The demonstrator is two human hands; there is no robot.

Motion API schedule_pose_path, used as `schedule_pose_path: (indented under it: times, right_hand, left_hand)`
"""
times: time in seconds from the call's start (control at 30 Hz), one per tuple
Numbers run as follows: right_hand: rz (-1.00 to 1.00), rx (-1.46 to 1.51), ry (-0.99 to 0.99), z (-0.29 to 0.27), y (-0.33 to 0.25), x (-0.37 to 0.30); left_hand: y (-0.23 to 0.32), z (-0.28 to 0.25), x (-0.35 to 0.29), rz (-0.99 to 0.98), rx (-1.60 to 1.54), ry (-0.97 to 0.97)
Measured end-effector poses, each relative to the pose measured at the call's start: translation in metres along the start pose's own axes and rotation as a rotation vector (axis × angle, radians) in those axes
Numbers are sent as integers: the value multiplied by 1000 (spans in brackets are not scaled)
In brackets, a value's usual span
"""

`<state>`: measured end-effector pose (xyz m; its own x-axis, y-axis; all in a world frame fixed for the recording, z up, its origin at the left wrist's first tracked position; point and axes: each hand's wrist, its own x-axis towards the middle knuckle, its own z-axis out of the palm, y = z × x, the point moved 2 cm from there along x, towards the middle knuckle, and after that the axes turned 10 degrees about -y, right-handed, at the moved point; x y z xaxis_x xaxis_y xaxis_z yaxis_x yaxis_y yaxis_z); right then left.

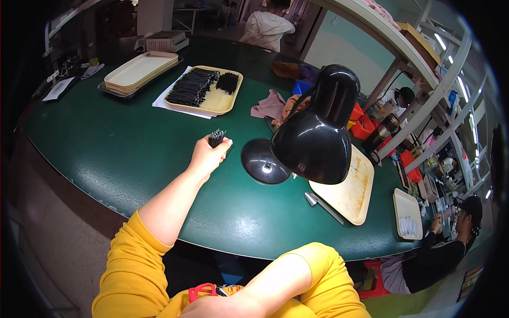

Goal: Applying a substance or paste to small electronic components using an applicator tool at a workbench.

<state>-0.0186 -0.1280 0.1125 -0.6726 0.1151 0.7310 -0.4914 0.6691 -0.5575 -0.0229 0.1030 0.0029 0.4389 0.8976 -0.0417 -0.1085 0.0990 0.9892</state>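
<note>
In foreground yellow sleeves (132, 267), grips a bundle of thin black pieces (216, 139) in the left hand (207, 155) above the bench (132, 148), with grip unclear in the right hand (212, 308), apparently partway, with similar pieces (190, 89) on the part-bare tray (219, 104) and this bundle not set down.

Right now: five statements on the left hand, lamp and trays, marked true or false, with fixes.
1. The left hand's grip holds a bundle of thin black pieces. True.
2. The black desk lamp stands on the green tabletop. True.
3. That lamp stands left of the grip. False: it stands to the grip's right.
4. Stacked trays stand left of the cream tray of black pieces. True.
5. The bundle lies in that cream tray. False: it is in the left hand's grip.
</note>
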Motion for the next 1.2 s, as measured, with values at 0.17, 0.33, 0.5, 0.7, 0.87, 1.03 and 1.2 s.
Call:
schedule_pose_path:
  times: [0.17, 0.33, 0.5, 0.7, 0.87, 1.03, 1.2]
  right_hand:
    - [-23, 10, 35, 1, 1, 0]
    - [-19, 15, 11, 1, 1, 2]
    - [-18, -3, 33, 2, 1, 1]
    - [-6, 18, 25, 3, 3, 0]
    - [32, 74, -28, 6, 6, -2]
    - [39, 71, -40, 7, 6, -3]
    - [-5, -11, 15, 4, 4, -2]
  left_hand:
    - [3, -21, 11, 111, 245, 113]
    - [6, -32, 11, 238, 824, 217]
    - [5, -18, 2, 132, 1021, 53]
    - [1, -12, 0, 157, 1040, -139]
    - [1, -13, 2, 207, 972, -191]
    - [-1, -15, 5, 220, 942, -121]
    - [-1, -13, 7, 270, 911, -120]
